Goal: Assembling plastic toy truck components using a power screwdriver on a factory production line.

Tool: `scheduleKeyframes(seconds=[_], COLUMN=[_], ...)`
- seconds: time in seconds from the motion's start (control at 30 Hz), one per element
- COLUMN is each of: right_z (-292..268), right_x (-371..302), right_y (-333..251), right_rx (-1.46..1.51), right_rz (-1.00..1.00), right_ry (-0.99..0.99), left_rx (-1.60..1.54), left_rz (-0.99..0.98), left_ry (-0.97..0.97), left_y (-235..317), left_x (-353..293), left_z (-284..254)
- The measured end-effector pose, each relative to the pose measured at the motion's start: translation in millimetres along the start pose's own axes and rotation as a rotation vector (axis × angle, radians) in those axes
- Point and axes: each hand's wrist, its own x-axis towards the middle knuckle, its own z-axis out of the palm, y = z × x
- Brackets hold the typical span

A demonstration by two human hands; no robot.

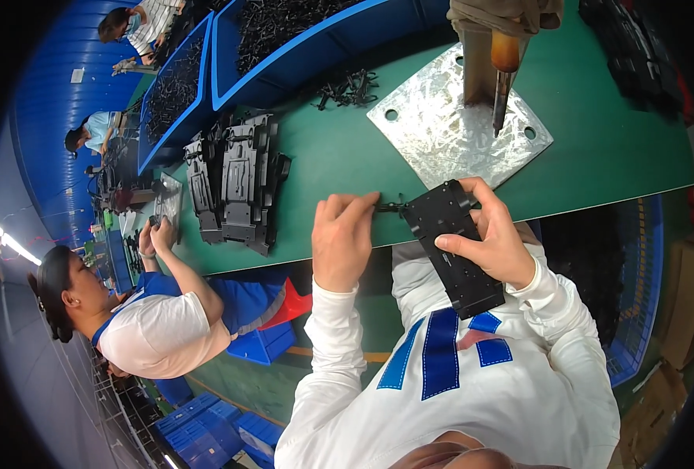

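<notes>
My right hand (497, 241) grips a flat black plastic chassis plate (452, 254) with small holes, its thumb across the face. The plate is tilted over the near edge of the green table. Just left of it, my left hand (343, 238) pinches a small black plastic linkage part (390, 207) between thumb and fingers. That part reaches the plate's upper left corner; whether it is fastened there I cannot tell. Beyond the plate, a pointed metal tip with an orange-brown handle (505, 78) hangs over a shiny metal base plate (433, 109).
Several black chassis parts (245, 180) stack on the green table (323, 164). Small black parts (348, 88) lie in a loose pile. Blue bins (308, 47) full of black parts stand at the far left. A co-worker (159, 328) sits at left. A blue crate (636, 313) stands below right.
</notes>
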Motion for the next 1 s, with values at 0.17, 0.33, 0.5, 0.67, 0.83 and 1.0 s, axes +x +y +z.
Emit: scheduleKeyframes(seconds=[0.17, 0.33, 0.5, 0.67, 0.83, 1.0], right_z=[1, -4, -3, -1, 4, 10], right_x=[1, 0, -2, -2, 1, -2], right_y=[2, 4, 7, 8, 9, 2], right_rx=[0.025, -0.013, 0.022, 0.026, 0.020, -0.030], right_rz=[-0.038, -0.077, -0.026, -0.043, -0.057, -0.041], right_ry=[0.016, 0.043, 0.028, 0.036, 0.011, -0.057], left_rx=[-0.107, -0.067, -0.124, -0.132, -0.241, -0.316], left_rz=[-0.008, -0.036, -0.232, -0.393, -0.223, 0.090], left_ry=[0.048, 0.116, 0.226, 0.093, 0.268, 0.205], left_y=[-1, -6, 6, 9, 24, 66], left_x=[-4, 0, 0, -4, -8, -11], left_z=[3, 7, 4, 3, -8, -14])
